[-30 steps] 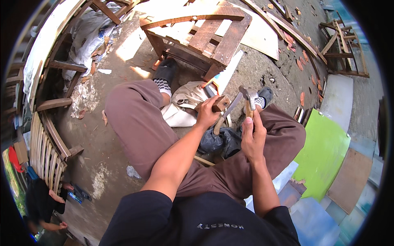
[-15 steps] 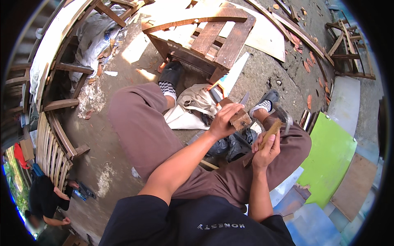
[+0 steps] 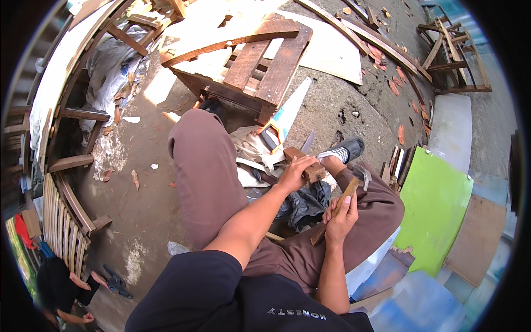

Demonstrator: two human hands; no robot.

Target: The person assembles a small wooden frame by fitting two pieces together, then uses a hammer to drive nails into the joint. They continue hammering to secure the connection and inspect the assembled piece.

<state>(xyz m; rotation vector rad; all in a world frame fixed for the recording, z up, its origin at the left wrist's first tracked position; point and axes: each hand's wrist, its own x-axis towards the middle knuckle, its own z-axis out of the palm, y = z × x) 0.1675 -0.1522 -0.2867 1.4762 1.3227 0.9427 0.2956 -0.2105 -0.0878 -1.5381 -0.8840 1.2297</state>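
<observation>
My left hand is closed over a brown wooden block, held up in front of my lap. A pointed metal blade shows just beyond the block; whether it joins the block or lies behind it I cannot tell. My right hand grips the wooden handle of a claw hammer. Its metal head points up and away, over my right leg, apart from the block. A handsaw with an orange and black handle lies beyond my left hand, by a pale cloth bag.
Black plastic lies between my legs. A slatted wooden piece stands ahead, with a curved plank across it. A green panel lies at right. Curved wooden frames stand at left. Another person is at the lower left.
The view has shifted, so most surroundings sit further left. My left knee has moved inward and hides more of my left foot. Both hands keep hold of the block and the hammer.
</observation>
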